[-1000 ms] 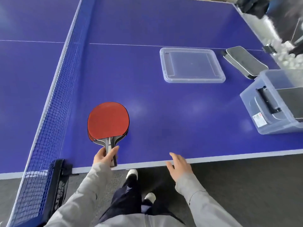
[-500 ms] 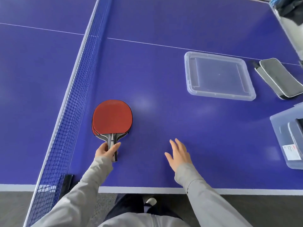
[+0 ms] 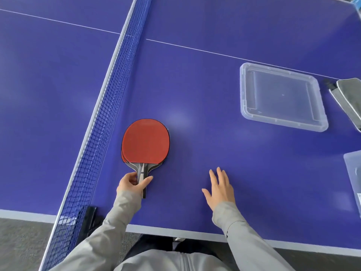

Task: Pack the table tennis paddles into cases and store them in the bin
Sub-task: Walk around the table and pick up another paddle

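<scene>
Two stacked red paddles [image 3: 145, 141] lie flat on the blue table beside the net, handles toward me. My left hand [image 3: 131, 181] grips their handles between thumb and fingers. To the right, my right hand [image 3: 219, 187] hovers open over the bare table with fingers straight, holding nothing. A grey paddle case [image 3: 349, 98] lies at the far right edge, partly cut off. Only a corner of the clear bin [image 3: 353, 173] shows at the right edge.
The clear bin lid [image 3: 281, 95] lies flat on the table at the right. The blue net [image 3: 101, 118] runs diagonally just left of the paddles, with its black clamp [image 3: 88, 218] at the table's near edge. Grey floor lies below the table edge.
The view has shifted left and forward, so the bin and case slid toward the right edge. My right hand moved from the table's near edge onto the table. My left hand stays on the handles.
</scene>
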The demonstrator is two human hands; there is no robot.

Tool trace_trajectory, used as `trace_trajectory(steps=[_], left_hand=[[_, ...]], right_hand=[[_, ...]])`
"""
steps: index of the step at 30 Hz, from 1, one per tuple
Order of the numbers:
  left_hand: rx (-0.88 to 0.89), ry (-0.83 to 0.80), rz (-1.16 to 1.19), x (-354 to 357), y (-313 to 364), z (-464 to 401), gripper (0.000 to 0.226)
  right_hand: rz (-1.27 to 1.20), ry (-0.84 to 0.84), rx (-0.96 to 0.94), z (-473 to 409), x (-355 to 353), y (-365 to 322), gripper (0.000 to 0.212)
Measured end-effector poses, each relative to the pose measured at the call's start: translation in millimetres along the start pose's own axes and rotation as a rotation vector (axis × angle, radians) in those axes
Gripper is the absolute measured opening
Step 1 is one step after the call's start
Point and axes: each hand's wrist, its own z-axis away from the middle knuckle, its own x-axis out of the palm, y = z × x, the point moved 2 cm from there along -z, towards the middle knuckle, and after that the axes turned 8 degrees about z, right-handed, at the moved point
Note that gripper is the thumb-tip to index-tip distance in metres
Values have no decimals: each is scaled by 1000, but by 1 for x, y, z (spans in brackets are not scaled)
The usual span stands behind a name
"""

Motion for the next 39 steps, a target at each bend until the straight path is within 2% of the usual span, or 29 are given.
trace_trajectory(steps=[15, 22, 34, 39], left_hand=[[40, 49, -71, 0, -6, -2, 44], [129, 53, -188, 4, 1, 9, 40], [273, -6, -412, -11, -23, 23, 62], [355, 83, -593, -12, -22, 46, 80]], right_hand=[[27, -7, -3, 2, 1, -2, 71], [41, -25, -14, 4, -3, -1, 72], [-79, -20, 42, 34, -7, 28, 67], [-149, 8, 94, 58, 0, 61, 67]])
